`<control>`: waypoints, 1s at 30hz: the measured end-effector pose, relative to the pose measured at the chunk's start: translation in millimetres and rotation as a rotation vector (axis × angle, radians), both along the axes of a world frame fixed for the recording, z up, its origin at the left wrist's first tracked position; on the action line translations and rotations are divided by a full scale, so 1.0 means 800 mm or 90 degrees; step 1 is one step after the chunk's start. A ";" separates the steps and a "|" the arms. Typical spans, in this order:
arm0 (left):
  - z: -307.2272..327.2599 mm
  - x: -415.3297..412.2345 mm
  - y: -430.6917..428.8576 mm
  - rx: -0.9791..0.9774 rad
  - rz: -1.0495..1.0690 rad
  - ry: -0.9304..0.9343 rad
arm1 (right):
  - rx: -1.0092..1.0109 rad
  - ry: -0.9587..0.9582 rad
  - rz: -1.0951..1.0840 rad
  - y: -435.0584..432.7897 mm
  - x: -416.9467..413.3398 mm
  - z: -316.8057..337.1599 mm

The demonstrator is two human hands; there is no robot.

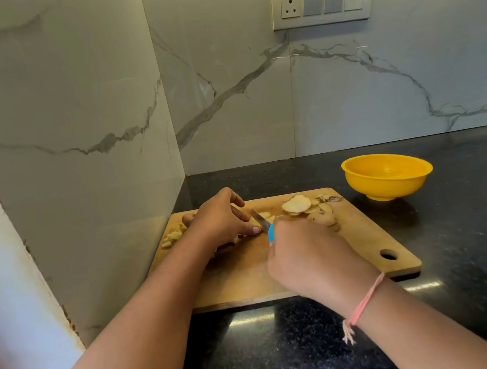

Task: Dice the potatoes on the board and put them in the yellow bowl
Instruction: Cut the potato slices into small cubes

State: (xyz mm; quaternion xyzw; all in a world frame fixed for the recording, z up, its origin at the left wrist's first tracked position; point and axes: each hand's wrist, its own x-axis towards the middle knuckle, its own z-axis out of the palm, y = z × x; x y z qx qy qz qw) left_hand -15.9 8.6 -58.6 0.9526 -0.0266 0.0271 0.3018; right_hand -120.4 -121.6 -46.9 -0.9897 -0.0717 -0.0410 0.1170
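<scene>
While the right hand (pixel 304 256) grips the blue-handled knife (pixel 268 227), fingers curled round the handle, the blade is set against a pale potato piece (pixel 256 220) near the middle of the cutting board (pixel 367 239). The left hand (pixel 222 221) pinches that piece from the left, with bent fingertips just beside the blade.

Dicing is judged partly done. A small heap of dice (pixel 173 236) lies by the board's far left corner, just left of the left hand. Round slices and skin-on pieces (pixel 301 206) lie undiced toward the board's far right, just beyond the right hand.

The board sits close to the left rear corner of the bench (pixel 474 231). The yellow bowl (pixel 386 176) stands on the bench off the board's far right corner, near the rear edge and apart from both hands. No potato is visible in it.

Outstanding, on this evidence: finish the held piece, dice the slices, then transfer everything to the bowl.
</scene>
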 end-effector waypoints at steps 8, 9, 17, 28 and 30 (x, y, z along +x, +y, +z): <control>-0.002 -0.001 -0.002 -0.007 0.008 -0.012 | -0.021 0.037 0.047 -0.002 0.005 0.022; -0.002 -0.001 -0.002 -0.005 0.008 -0.012 | -0.028 0.035 0.046 -0.004 0.002 0.021; -0.002 -0.003 -0.002 0.016 0.005 -0.018 | -0.036 0.042 0.029 -0.023 -0.030 0.013; 0.000 -0.004 0.002 0.020 -0.011 -0.009 | 0.001 0.060 0.005 -0.046 -0.055 0.024; 0.000 -0.002 0.004 0.014 -0.020 -0.005 | 0.026 0.052 -0.008 -0.046 -0.052 0.020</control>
